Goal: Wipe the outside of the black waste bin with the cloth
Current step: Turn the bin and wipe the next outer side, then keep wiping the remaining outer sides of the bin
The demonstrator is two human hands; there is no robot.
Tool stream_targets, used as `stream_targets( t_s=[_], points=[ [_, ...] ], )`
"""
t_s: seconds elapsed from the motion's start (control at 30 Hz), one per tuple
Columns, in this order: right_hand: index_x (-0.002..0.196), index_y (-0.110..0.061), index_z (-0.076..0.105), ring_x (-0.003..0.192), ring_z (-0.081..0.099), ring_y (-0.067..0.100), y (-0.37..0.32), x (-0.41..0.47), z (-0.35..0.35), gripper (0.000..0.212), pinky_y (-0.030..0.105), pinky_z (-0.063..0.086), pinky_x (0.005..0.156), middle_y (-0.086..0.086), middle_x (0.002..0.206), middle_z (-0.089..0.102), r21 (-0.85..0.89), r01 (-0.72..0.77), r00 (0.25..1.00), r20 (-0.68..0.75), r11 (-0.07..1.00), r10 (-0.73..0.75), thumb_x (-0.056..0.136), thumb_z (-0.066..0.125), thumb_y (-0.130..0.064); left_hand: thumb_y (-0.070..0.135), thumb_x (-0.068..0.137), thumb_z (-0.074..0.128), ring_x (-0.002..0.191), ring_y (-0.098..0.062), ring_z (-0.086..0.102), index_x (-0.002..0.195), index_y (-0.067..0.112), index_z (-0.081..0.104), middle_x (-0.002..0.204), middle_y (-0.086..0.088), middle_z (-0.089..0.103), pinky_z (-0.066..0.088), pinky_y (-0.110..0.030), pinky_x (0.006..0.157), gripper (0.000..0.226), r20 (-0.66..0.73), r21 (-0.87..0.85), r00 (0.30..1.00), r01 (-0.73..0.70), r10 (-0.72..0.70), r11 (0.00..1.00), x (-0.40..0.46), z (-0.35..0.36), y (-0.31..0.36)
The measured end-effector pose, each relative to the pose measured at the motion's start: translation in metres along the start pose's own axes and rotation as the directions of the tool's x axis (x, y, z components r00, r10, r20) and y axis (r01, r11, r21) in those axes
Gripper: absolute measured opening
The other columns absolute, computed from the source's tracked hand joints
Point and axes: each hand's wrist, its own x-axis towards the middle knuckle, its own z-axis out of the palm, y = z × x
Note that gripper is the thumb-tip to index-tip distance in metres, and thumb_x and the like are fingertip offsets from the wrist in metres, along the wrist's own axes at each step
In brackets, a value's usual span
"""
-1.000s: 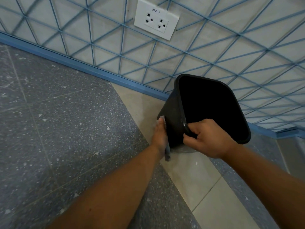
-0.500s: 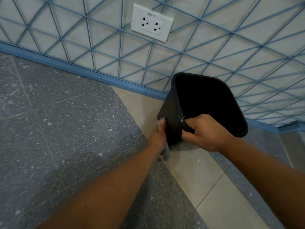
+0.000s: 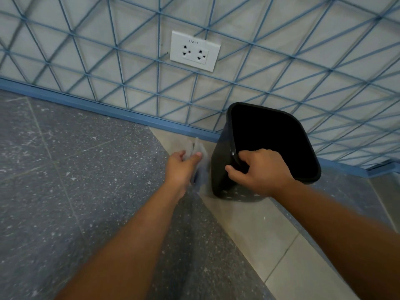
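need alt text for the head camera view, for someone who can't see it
A person's right hand grips the rim of a tilted black bin on the floor by a wall, while the left hand holds a grey cloth just beside it, not touching. A white socket sits on the blue-lined wall above.

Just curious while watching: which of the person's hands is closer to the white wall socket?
Left. The left hand, holding the grey cloth, sits almost directly below the white plastic double wall socket; the right hand grips the black plastic waste bin's rim, farther right.
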Motion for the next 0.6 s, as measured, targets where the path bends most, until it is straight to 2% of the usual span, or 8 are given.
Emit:
stream_targets(
  t_s=[0.07,0.13,0.2,0.3,0.4,0.47,0.53,0.6],
  points=[
    [0.057,-0.022,0.035,0.051,0.042,0.017,0.0,-0.002,0.0,0.05,0.028,0.024,0.049,-0.004,0.05,0.044,-0.037,-0.031,0.998,-0.049,0.999,0.029,0.075,0.04,-0.069,0.022,0.092,0.081,0.096,-0.025,0.072,0.107,0.011,0.071,0.098,-0.007,0.076,0.062,-0.036,0.079,0.022,-0.031,-0.087,0.997,-0.079,0.077,0.993,-0.004,-0.001,0.017],
    [0.06,-0.023,0.039,0.051,0.045,0.016,0.003,-0.007,0.0,0.051,0.027,0.023,0.047,-0.004,0.051,0.047,-0.072,-0.028,0.998,-0.056,0.997,0.024,0.073,0.036,-0.072,0.014,0.093,0.078,0.084,-0.023,0.07,0.095,0.017,0.067,0.082,-0.001,0.075,0.057,-0.035,0.074,0.012,0.044,-0.293,0.997,-0.048,0.064,0.955,-0.007,0.0,0.032],
    [0.062,-0.022,0.043,0.05,0.048,0.016,0.009,-0.014,-0.001,0.053,0.026,0.026,0.046,-0.003,0.052,0.049,-0.092,-0.019,0.998,-0.067,0.996,0.013,0.072,0.035,-0.074,0.005,0.097,0.068,0.085,-0.022,0.067,0.106,0.017,0.065,0.089,-0.004,0.071,0.055,-0.039,0.079,0.015,0.119,-0.51,0.991,0.014,0.054,0.86,-0.005,0.005,0.042],
    [0.067,-0.024,0.046,0.052,0.052,0.014,0.017,-0.021,-0.003,0.054,0.026,0.033,0.046,-0.005,0.057,0.054,-0.092,-0.012,0.995,-0.104,0.996,0.002,0.071,0.035,-0.077,0.009,0.104,0.06,0.098,-0.024,0.067,0.125,0.018,0.058,0.11,-0.009,0.067,0.058,-0.046,0.088,0.024,0.187,-0.561,0.981,0.06,0.056,0.826,-0.002,0.01,0.049],
    [0.071,-0.027,0.049,0.056,0.056,0.011,0.027,-0.027,-0.005,0.052,0.027,0.041,0.049,-0.008,0.063,0.059,-0.081,0.028,0.988,-0.15,0.996,-0.04,0.07,0.042,-0.078,0.023,0.107,0.059,0.088,-0.021,0.07,0.109,0.023,0.054,0.109,-0.01,0.067,0.062,-0.035,0.076,0.005,0.201,-0.424,0.975,0.003,0.091,0.906,-0.009,0.02,0.054],
    [0.073,-0.028,0.052,0.057,0.056,0.01,0.036,-0.032,-0.006,0.052,0.028,0.044,0.05,-0.009,0.064,0.059,-0.077,0.052,0.988,-0.14,0.996,-0.063,0.071,0.043,-0.079,0.028,0.104,0.064,0.088,-0.014,0.066,0.109,0.025,0.053,0.102,0.0,0.065,0.058,-0.022,0.072,0.012,0.127,-0.157,0.957,-0.241,0.262,0.958,-0.013,0.03,0.054],
    [0.073,-0.029,0.052,0.055,0.054,0.009,0.044,-0.037,-0.004,0.053,0.03,0.044,0.05,-0.009,0.062,0.058,-0.074,0.056,0.99,-0.127,0.996,-0.065,0.073,0.04,-0.08,0.029,0.103,0.067,0.093,-0.005,0.062,0.119,0.021,0.056,0.106,0.007,0.064,0.052,-0.013,0.082,0.021,0.151,0.059,0.859,-0.502,0.489,0.863,-0.016,0.039,0.055],
    [0.072,-0.029,0.05,0.053,0.052,0.009,0.048,-0.04,0.0,0.052,0.029,0.04,0.048,-0.008,0.061,0.056,-0.068,0.076,0.99,-0.112,0.995,-0.083,0.076,0.037,-0.08,0.025,0.102,0.069,0.106,-0.007,0.061,0.128,0.011,0.064,0.118,0.0,0.067,0.047,-0.017,0.096,0.03,0.285,0.215,0.741,-0.667,0.607,0.713,-0.018,0.047,0.059]
  ],
)
